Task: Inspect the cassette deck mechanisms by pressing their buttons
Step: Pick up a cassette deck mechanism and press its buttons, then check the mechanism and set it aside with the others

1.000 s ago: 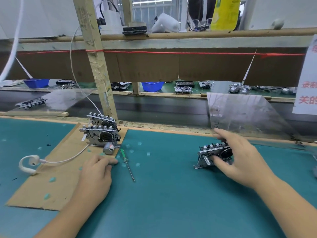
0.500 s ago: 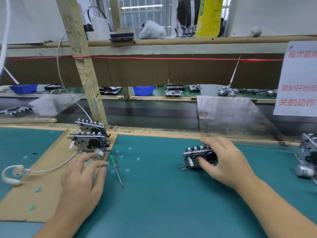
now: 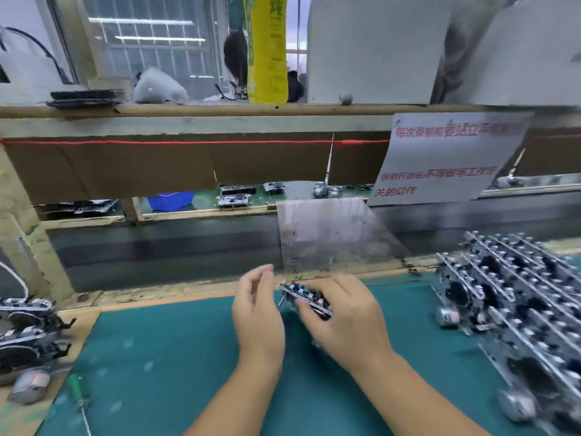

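The right hand [image 3: 342,319] gripped the deck [image 3: 306,298] just above the desk [image 3: 188,357]; the left hand [image 3: 257,313] hung beside it, loosely open. The deck looked light, rigid and sharp-edged, best held by its frame edges.

I see my right hand [image 3: 342,319] gripping a cassette deck mechanism [image 3: 306,299] above the green mat [image 3: 176,357]; my left hand [image 3: 256,313], fingers loosely curled, sits just beside it. Stacked mechanisms [image 3: 515,313] lie right of that mechanism, more mechanisms [image 3: 28,335] far left.
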{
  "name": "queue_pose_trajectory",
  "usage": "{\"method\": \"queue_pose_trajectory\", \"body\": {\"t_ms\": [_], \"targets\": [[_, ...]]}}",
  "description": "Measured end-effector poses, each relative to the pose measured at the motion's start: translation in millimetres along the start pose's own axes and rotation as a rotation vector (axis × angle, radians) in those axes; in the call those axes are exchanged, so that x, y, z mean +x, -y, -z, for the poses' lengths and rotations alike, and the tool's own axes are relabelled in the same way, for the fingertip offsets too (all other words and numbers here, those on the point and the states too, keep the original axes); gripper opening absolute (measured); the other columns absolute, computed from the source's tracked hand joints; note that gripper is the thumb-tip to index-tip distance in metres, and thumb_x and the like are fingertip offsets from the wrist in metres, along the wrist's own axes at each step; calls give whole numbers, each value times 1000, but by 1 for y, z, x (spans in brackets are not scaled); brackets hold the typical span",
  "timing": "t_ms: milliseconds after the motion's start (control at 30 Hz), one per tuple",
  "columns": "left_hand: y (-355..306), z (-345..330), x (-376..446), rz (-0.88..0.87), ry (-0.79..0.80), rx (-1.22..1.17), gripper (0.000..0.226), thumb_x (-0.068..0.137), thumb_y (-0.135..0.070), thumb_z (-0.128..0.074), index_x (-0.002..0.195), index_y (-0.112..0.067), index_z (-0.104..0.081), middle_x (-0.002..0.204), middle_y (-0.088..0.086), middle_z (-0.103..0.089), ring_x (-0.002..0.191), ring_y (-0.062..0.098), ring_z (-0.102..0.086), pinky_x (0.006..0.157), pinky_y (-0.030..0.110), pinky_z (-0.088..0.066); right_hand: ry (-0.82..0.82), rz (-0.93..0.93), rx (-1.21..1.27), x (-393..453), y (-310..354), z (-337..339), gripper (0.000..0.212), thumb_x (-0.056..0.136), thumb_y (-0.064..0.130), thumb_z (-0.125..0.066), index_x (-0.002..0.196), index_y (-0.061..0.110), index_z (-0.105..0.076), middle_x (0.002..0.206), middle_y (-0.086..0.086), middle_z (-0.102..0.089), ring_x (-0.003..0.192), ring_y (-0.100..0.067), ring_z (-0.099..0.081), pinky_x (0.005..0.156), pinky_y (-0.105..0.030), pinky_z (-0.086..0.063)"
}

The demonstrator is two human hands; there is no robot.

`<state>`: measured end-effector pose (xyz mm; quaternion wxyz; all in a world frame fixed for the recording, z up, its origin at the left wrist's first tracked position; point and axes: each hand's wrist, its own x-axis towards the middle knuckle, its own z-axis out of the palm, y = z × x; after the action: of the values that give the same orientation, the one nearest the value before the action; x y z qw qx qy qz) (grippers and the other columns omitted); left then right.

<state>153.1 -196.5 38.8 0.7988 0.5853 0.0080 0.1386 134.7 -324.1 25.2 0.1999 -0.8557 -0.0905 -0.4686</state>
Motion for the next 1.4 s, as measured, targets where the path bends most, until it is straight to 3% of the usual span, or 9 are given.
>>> {"method": "queue_pose_trajectory", "body": {"t_ms": [200,333,433,533,600,700,800,1067,1400], "targets": [[36,-4,31,151,213,-97,17,99,-5,-60,103,-13,-75,85,0,-73,79,10,-69,64,24,-58,70,-76,-88,7,-8,5,24,81,38,-69,91,17,-74,82,2,-62,76,-22,-59,68,-40,-52],[38,-5,35,170,187,-170,26,95,-1,-61,81,-14,-79,82,8,-73,77,16,-69,60,28,-56,533,-297,-238,15,-7,26,54,75,68,-50,117,35,-59,103,7,-57,100,-22,-57,83,-40,-50],[34,-6,33,170,238,-277,24,89,-7,-67,69,-17,-77,76,5,-73,72,13,-70,58,24,-55,777,-439,-226,18,-21,48,50,75,62,-61,115,33,-50,97,9,-61,93,-22,-59,78,-38,-53],[31,-3,32,202,327,-309,9,77,-16,-79,69,-20,-76,74,4,-73,71,11,-70,58,25,-56,701,-319,-294,18,-24,59,39,85,43,-68,120,39,-53,107,16,-59,101,-17,-59,81,-33,-50],[31,-2,35,268,370,-327,21,68,-7,-82,84,-18,-76,82,8,-75,79,15,-73,61,28,-57,555,-258,-243,15,-29,59,47,81,35,-75,123,44,-55,128,19,-49,113,-11,-55,90,-29,-48],[35,-3,40,323,341,-290,47,75,16,-69,112,-13,-68,95,7,-77,90,18,-75,59,22,-55,604,-344,-4,7,-35,55,76,66,61,-77,133,56,-41,150,21,-20,139,-3,-27,108,-26,-33],[40,-5,43,324,308,-240,51,81,22,-63,115,-15,-70,102,2,-76,96,13,-75,63,19,-56,752,-404,66,0,-35,43,102,60,74,-71,141,66,-9,155,28,-4,145,3,-1,115,-28,-21],[43,-8,40,360,427,-61,10,87,-11,-77,95,-14,-81,94,15,-78,81,22,-71,75,37,-59,783,-271,-52,-4,-24,34,116,57,84,-60,152,50,-4,149,26,-16,143,-1,-12,121,-36,-22],[48,-10,35,160,415,92,8,91,-22,-77,84,-25,-75,86,1,-77,81,16,-70,83,45,-58,700,-288,-154,-4,-7,19,110,46,91,-55,143,46,-27,132,23,-32,131,-9,-32,116,-47,-26]]}}
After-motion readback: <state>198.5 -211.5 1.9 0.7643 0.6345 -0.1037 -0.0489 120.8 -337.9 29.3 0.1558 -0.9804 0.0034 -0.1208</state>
